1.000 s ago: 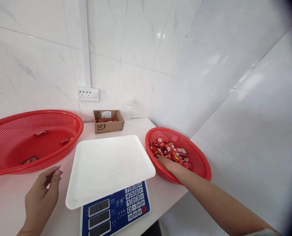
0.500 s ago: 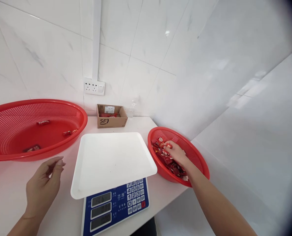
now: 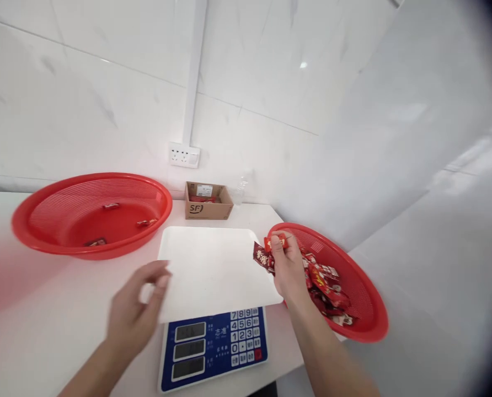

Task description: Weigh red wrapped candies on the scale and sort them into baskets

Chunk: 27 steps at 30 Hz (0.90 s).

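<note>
My right hand (image 3: 288, 270) grips a few wrapped candies (image 3: 262, 256) in red and dark red wrappers. It is over the right edge of the white weighing tray (image 3: 217, 270), beside the right red basket (image 3: 364, 309). Many more wrapped candies (image 3: 326, 286) lie heaped in that basket. My left hand (image 3: 136, 309), slightly blurred, is at the tray's left edge with its fingers curved, thumb and fingertips a little apart and nothing between them. Below the tray is the scale's blue panel (image 3: 221, 344) with its displays and number keys.
At the left stands a larger red basket (image 3: 92, 251) with a few wrapped packets inside. A small cardboard box (image 3: 208, 210) holding red packets is against the wall, with a clear plastic item (image 3: 240, 190) beside it. A socket (image 3: 183, 155) is on the tiled wall.
My right hand has come up out of the right basket with candies and moved to the tray's edge. My left hand has moved right to the tray. The view has shifted left.
</note>
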Motion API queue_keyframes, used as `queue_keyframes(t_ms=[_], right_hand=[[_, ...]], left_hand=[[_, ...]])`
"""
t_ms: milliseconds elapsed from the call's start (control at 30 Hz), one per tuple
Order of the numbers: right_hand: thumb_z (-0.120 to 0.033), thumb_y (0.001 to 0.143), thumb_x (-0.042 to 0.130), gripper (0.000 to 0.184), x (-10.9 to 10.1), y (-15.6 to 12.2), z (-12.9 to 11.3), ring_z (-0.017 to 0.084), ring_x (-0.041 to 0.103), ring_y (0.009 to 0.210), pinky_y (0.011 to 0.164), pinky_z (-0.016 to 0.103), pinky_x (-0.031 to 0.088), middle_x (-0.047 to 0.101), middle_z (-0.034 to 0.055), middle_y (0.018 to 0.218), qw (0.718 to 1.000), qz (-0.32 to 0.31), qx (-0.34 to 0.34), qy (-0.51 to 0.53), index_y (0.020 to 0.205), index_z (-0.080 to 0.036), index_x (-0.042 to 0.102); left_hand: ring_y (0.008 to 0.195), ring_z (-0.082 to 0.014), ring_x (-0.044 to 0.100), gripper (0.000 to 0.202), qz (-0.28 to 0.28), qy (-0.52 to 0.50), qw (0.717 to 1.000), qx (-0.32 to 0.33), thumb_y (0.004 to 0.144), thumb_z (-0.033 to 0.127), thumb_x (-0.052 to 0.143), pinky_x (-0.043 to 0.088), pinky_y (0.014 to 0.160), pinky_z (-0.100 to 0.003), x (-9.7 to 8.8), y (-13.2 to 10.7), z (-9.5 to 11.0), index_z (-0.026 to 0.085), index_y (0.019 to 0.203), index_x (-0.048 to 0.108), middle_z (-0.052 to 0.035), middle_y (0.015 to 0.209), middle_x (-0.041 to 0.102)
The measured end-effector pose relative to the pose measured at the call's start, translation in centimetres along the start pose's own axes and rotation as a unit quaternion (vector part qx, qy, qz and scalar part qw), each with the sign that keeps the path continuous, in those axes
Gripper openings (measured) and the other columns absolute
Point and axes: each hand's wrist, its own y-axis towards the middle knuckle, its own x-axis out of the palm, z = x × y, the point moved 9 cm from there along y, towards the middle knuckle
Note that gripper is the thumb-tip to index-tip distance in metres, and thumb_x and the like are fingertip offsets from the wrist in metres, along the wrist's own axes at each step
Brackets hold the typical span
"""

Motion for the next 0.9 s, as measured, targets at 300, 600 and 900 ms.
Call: queue_keyframes(t_ms=[300,600,900], right_hand=[[-0.051,0.08,0.055,0.032,10.1,-5.5,-0.2,0.01,0.051,0.056,0.048,0.021,0.046,0.052,-0.0045,0.073,0.968,-0.165,0.091,0.167,0.1,-0.026,0.048],[-0.053,0.074,0.058,0.042,8.5,-4.4,1.8,0.015,0.061,0.075,0.057,0.028,0.054,0.056,0.0045,0.109,0.958,-0.241,0.155,0.031,0.106,-0.025,0.053],[-0.032,0.084,0.044,0.034,7.2,-3.0,0.7,0.021,0.048,0.117,0.1,0.041,0.038,0.05,0.007,0.124,0.962,-0.19,-0.073,-0.184,0.117,-0.027,0.052]], left_hand=[[0.074,-0.0131,0.058,0.024,-0.192,-0.26,0.942,-0.094,0.089,0.033,0.044,0.048,0.071,-0.029,7.6,0.3,4.3,0.023,0.11,0.044,-0.002,0.091,0.06],[0.06,-0.0113,0.05,0.022,-0.153,-0.207,0.958,-0.128,0.086,0.032,0.043,0.043,0.06,-0.025,6.0,1.9,1.3,0.022,0.105,0.045,0.0024,0.072,0.055],[0.062,-0.013,0.054,0.02,-0.169,-0.092,0.974,-0.123,0.087,0.03,0.039,0.043,0.059,-0.025,6.2,1.7,0.9,0.024,0.106,0.044,0.0021,0.073,0.059]])
